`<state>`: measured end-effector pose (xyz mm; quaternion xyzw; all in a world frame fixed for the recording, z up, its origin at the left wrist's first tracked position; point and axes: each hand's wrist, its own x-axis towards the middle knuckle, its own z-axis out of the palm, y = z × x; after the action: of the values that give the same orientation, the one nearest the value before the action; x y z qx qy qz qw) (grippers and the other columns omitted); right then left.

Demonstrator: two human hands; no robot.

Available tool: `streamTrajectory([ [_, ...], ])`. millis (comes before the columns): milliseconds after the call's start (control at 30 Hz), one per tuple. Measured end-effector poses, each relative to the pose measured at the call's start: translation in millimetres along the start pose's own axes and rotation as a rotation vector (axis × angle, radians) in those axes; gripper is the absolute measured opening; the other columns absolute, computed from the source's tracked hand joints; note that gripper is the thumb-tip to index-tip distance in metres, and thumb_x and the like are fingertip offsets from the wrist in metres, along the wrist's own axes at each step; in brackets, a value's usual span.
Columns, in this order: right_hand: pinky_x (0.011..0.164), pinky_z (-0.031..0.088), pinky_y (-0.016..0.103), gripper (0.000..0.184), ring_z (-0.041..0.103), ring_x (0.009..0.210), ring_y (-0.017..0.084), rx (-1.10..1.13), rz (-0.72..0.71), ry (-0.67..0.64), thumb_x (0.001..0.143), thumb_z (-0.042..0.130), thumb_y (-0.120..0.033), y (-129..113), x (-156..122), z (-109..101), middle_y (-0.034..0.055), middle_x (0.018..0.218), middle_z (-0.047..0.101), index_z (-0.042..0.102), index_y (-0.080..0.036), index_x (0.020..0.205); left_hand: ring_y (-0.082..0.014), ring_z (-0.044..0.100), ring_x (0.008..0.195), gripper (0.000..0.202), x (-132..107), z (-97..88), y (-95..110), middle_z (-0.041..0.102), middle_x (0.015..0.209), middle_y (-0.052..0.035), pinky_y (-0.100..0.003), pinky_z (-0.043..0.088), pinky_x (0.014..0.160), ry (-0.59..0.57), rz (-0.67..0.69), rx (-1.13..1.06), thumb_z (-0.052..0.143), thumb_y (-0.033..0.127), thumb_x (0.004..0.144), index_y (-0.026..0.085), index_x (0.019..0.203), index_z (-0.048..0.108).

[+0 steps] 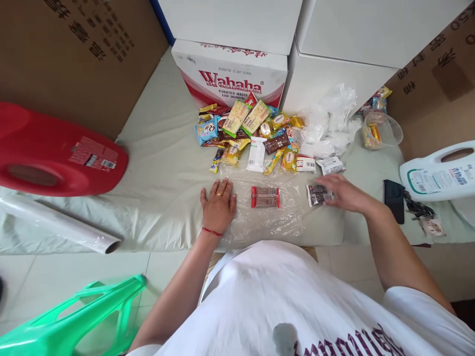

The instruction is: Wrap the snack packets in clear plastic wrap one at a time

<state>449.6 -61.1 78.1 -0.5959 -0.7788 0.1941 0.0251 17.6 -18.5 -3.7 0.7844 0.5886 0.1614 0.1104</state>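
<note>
My left hand (218,207) lies flat, fingers spread, on the left edge of a clear sheet of plastic wrap (237,229). A red-ended brown snack packet (265,197) rests alone near the middle of this sheet. At the sheet's right side, my right hand (345,194) has its thumb and fingers around the right end of a dark snack packet (317,195). Beyond both hands is a heap of wrapped snacks, with a pale green cracker packet (236,118) on top and a white packet (256,154) at the front.
Crumpled clear plastic (326,131) adjoins the heap, before a Wahaha carton (233,74). A red jug (55,153) and a wrap roll (59,222) lie left; a clear tub (386,131), white bottle (441,170) and black phone (394,201) are right. A green stool (85,316) stands below.
</note>
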Motion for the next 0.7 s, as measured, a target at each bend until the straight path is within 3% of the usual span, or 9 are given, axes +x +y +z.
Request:
streamTrajectory([
  [67, 0.112, 0.041, 0.057, 0.069, 0.047, 0.141, 0.04, -0.057, 0.072, -0.005, 0.078, 0.073, -0.036, 7, -17, 26, 0.0137, 0.148, 0.06, 0.061, -0.024, 0.145, -0.0314, 0.041, 0.153, 0.053, 0, -0.1, 0, 0.051, 0.16, -0.0125, -0.065, 0.011, 0.128, -0.005, 0.001, 0.001, 0.035, 0.038, 0.105, 0.023, 0.152, 0.053],
  [167, 0.112, 0.04, 0.058, 0.064, 0.047, 0.139, 0.04, -0.12, 0.159, 0.089, 0.084, 0.069, -0.038, 8, -35, 49, 0.0176, 0.142, 0.061, 0.061, -0.021, 0.145, -0.0319, 0.041, 0.153, 0.053, 0, -0.4, 0, 0.051, 0.16, -0.0125, -0.064, 0.01, 0.128, -0.013, 0.003, 0.002, 0.035, 0.038, 0.105, 0.023, 0.152, 0.054],
  [267, 0.111, 0.041, 0.058, 0.059, 0.049, 0.134, 0.04, -0.134, 0.194, 0.159, 0.084, 0.067, -0.041, 5, -49, 51, 0.0187, 0.127, 0.065, 0.064, -0.018, 0.139, -0.0319, 0.041, 0.153, 0.053, 0, -0.7, 1, 0.051, 0.16, -0.0122, -0.064, 0.01, 0.128, -0.007, 0.0, -0.002, 0.036, 0.038, 0.105, 0.023, 0.152, 0.054],
  [367, 0.112, 0.041, 0.058, 0.058, 0.049, 0.135, 0.039, -0.087, 0.177, 0.274, 0.089, 0.064, -0.045, -10, -50, 38, 0.0169, 0.125, 0.064, 0.062, -0.021, 0.142, -0.0315, 0.041, 0.152, 0.052, 0, -0.4, 1, 0.052, 0.16, -0.0118, -0.064, 0.01, 0.128, -0.003, -0.001, 0.0, 0.036, 0.037, 0.105, 0.023, 0.151, 0.054],
  [433, 0.114, 0.04, 0.057, 0.061, 0.046, 0.137, 0.038, -0.01, 0.094, 0.326, 0.092, 0.063, -0.049, -33, -39, 29, 0.0156, 0.13, 0.062, 0.057, -0.025, 0.148, -0.0312, 0.042, 0.152, 0.052, 0, 0.2, 1, 0.052, 0.16, -0.0119, -0.063, 0.011, 0.128, 0.0, 0.003, 0.005, 0.035, 0.037, 0.105, 0.022, 0.151, 0.055],
  [533, 0.117, 0.038, 0.056, 0.065, 0.043, 0.141, 0.037, 0.087, -0.102, 0.284, 0.093, 0.066, -0.055, -81, -6, 21, 0.014, 0.133, 0.061, 0.054, -0.028, 0.151, -0.031, 0.041, 0.152, 0.052, 0, 0.8, 0, 0.052, 0.16, -0.012, -0.063, 0.012, 0.128, 0.004, 0.002, 0.011, 0.036, 0.037, 0.105, 0.023, 0.151, 0.055],
  [633, 0.121, 0.032, 0.058, 0.063, 0.042, 0.142, 0.036, 0.087, -0.222, 0.206, 0.094, 0.066, -0.055, -124, 32, 30, 0.014, 0.132, 0.061, 0.055, -0.029, 0.15, -0.0306, 0.041, 0.153, 0.052, 0, 0.6, 1, 0.052, 0.16, -0.0115, -0.063, 0.012, 0.128, -0.003, -0.002, 0.019, 0.035, 0.038, 0.105, 0.023, 0.151, 0.055],
  [700, 0.125, 0.024, 0.061, 0.062, 0.04, 0.144, 0.036, 0.049, -0.244, 0.169, 0.094, 0.067, -0.051, -141, 52, 44, 0.0144, 0.133, 0.061, 0.056, -0.028, 0.15, -0.0302, 0.041, 0.153, 0.052, 0, -0.1, 1, 0.052, 0.16, -0.011, -0.063, 0.012, 0.128, -0.011, -0.004, 0.022, 0.035, 0.038, 0.105, 0.023, 0.15, 0.055],
])
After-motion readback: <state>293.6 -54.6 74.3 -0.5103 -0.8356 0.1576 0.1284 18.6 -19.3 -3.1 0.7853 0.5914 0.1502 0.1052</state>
